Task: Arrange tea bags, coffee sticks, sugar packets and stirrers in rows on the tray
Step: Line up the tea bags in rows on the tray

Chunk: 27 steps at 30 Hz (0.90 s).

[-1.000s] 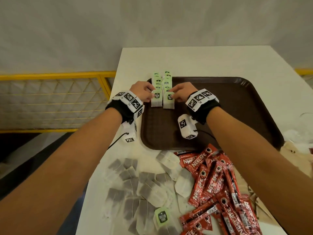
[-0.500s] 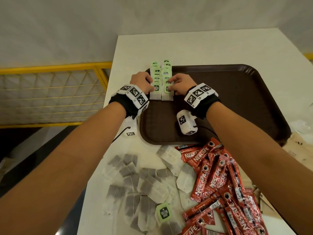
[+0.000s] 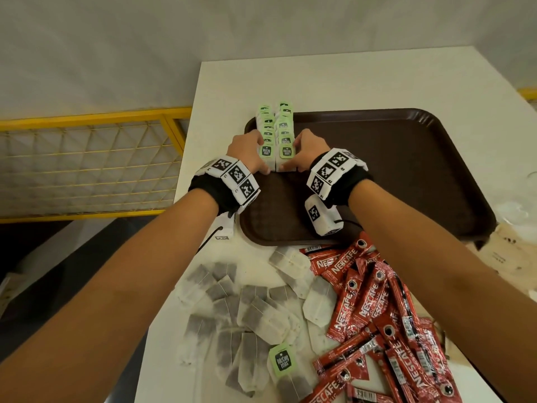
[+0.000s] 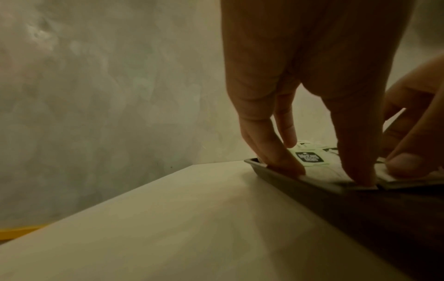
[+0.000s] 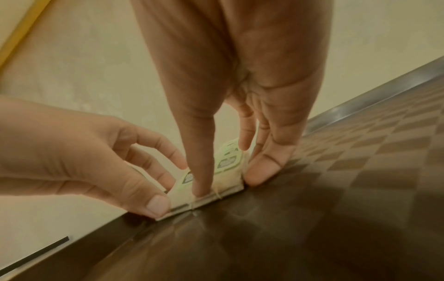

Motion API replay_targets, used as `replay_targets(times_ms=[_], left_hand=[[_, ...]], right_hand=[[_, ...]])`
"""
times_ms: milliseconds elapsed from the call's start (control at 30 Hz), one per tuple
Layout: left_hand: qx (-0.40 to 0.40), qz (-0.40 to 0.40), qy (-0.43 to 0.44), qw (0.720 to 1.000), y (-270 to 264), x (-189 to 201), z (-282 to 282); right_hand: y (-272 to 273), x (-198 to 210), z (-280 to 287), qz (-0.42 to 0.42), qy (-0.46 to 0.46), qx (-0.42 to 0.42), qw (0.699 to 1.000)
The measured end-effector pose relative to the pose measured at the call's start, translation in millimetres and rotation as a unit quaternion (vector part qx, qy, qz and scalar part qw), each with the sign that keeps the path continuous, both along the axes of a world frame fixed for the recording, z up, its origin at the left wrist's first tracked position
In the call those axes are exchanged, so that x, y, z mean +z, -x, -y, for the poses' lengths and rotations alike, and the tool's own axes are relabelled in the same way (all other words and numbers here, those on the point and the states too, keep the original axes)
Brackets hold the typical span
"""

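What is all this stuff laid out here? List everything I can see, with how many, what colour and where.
tray: one, dark brown, on the table, far side.
rows of tea bags: two, white with green tags, along the tray's left edge, far ends over the rim.
loose tea bags: a heap, too overlapped to count, white with dark fill, on the table near the tray's front.
coffee sticks: a pile, too overlapped to count, red, right of the loose tea bags.
table: one, white.
railing: one, yellow mesh, left of the table.
wristbands: two, black with white patterned blocks.
left hand: fingers curled on the left row's near end.
right hand: fingers curled on the right row's near end.
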<state>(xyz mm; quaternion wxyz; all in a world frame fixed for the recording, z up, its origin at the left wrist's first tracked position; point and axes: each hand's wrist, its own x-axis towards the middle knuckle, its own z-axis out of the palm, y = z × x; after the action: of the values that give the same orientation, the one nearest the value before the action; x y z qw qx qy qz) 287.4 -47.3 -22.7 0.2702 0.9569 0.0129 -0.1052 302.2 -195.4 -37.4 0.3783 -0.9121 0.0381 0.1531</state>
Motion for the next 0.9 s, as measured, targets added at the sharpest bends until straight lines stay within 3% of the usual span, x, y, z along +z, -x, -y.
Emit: replay_targets(times_ms=[233, 900], left_hand=[[0.016, -0.005, 0.005, 1.0, 1.3, 0.1, 4.1], [0.014, 0.011, -0.004, 1.0, 0.9, -4.2, 3.7]], right_hand=[[3.9, 1.1, 2.2, -0.007, -0.017, -0.002, 1.0], [-5.9, -1.9, 3.5, 0.067, 0.067, 0.045, 0.995]])
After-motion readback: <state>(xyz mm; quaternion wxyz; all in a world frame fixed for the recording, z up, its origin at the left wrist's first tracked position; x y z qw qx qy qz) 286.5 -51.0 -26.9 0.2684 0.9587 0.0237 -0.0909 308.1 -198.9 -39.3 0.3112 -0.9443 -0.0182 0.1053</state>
